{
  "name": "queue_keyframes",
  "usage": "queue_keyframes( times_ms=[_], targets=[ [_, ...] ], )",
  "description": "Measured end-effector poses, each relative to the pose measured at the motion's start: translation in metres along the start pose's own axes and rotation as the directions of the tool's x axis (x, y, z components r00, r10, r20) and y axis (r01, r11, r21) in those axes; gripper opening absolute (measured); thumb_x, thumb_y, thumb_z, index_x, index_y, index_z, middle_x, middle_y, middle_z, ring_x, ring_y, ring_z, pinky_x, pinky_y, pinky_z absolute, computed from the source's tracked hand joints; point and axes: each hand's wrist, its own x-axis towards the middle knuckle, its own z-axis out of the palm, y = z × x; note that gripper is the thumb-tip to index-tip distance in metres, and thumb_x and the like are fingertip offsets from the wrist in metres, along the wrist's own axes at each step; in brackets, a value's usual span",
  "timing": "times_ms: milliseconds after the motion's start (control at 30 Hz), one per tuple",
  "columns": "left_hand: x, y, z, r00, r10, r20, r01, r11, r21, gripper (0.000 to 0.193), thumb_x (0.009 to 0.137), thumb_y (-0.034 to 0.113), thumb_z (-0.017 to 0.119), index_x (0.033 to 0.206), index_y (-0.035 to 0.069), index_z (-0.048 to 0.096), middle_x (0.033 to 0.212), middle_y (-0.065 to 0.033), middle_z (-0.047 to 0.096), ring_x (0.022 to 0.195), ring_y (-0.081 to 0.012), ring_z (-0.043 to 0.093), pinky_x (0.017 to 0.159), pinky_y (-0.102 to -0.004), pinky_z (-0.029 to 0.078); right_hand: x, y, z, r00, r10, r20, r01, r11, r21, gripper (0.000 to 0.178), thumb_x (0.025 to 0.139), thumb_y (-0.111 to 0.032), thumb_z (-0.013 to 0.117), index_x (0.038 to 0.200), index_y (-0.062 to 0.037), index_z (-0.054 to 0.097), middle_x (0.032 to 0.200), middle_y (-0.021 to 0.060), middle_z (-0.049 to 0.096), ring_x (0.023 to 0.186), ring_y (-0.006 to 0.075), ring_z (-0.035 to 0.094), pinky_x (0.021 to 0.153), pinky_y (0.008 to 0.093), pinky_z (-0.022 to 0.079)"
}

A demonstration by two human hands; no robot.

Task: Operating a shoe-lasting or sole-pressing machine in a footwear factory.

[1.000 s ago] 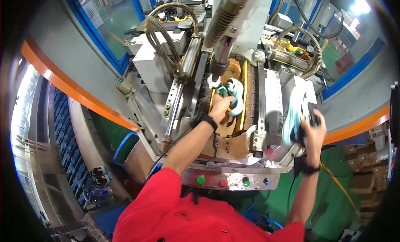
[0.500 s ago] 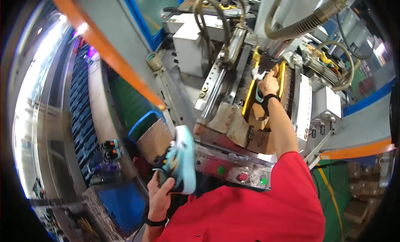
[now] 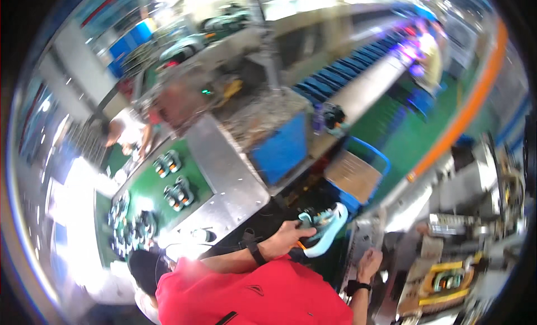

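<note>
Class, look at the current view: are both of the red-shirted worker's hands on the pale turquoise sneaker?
No, only the left hand grips the pale turquoise sneaker, while the right hand is apart from it.

There is passing room over the desk's [image 3: 235, 204] right corner; shoes [image 3: 146, 223] obstruct its left end, a blue box [image 3: 281, 160] its right edge.

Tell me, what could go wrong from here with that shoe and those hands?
The shoe could slip and fall, since only the left hand holds it. The right hand might knock against the metal machine, as it looks close to the machine's edge.
</note>
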Motion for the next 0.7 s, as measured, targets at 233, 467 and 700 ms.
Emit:
queue_keyframes(
  times_ms=[233,467,700],
  targets=[
    [-0.031,-0.028,-0.100,0.966,0.047,-0.254,-0.115,0.959,-0.257,0.032,0.087,0.014,0.070,0.110,-0.005,0.061,0.098,-0.0070,0.066,0.084,-0.0155,0.065,0.072,-0.0305,0.055,0.005,0.013,0.024,0.995,-0.083,0.049,0.089,0.989,-0.120,0.012,0.081,-0.003,0.054,0.092,-0.0019,0.057,0.093,0.0167,0.055,0.095,0.0372,0.053,0.083,0.0456,0.043],
    [-0.014,-0.040,-0.245,0.817,-0.027,-0.576,-0.312,0.819,-0.481,0.025,0.083,0.013,0.072,0.098,-0.004,0.062,0.088,-0.0106,0.065,0.071,-0.0226,0.065,0.061,-0.0390,0.057,0.151,-0.104,0.012,0.963,-0.224,-0.150,0.241,0.964,0.110,0.014,0.091,-0.009,0.058,0.100,0.0020,0.060,0.090,0.0136,0.060,0.083,0.0260,0.059,0.069,0.0347,0.048],
    [0.038,-0.022,-0.421,0.592,-0.010,-0.806,-0.578,0.692,-0.433,0.019,0.079,0.008,0.071,0.094,-0.002,0.065,0.082,-0.0079,0.065,0.067,-0.0187,0.064,0.058,-0.0353,0.055,0.303,-0.503,-0.006,0.676,-0.731,-0.098,0.731,0.647,0.216,0.020,0.095,-0.014,0.059,0.109,0.0004,0.063,0.103,0.0087,0.066,0.094,0.0175,0.061,0.083,0.0316,0.049]
  ],
)
